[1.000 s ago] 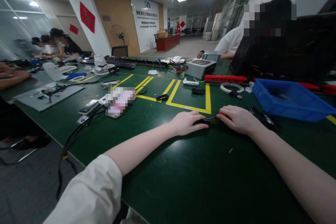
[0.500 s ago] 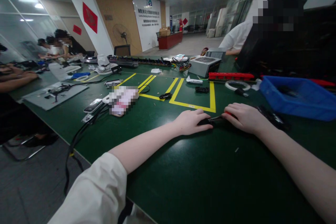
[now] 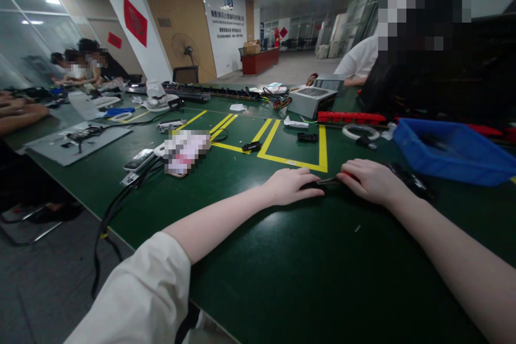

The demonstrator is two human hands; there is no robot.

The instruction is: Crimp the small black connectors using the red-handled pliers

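Note:
My left hand (image 3: 287, 186) rests on the green table (image 3: 274, 269), thumb and fingers closed around a small black part (image 3: 309, 185) that they mostly cover. Facing it, my right hand (image 3: 368, 178) grips what look like pliers (image 3: 331, 180) with a red handle. Their thin metal nose reaches left to the black part between my hands. Beyond my hands, another black part (image 3: 307, 137) lies inside a yellow tape outline (image 3: 323, 150). A similar black piece (image 3: 252, 145) sits to its left. Close to my right wrist is a dark object (image 3: 411, 180).
A blue bin (image 3: 451, 164) stands at the right, near a white cable coil (image 3: 360, 132) and a red strip (image 3: 350, 117). Behind is a grey power supply box (image 3: 312, 101). Left are a phone (image 3: 187, 155) and black cables (image 3: 108, 215). Other people sit around the table.
The view has shifted slightly, so everything appears a little further left. My hands keep nearly the same pose, with the tool still against the black part.

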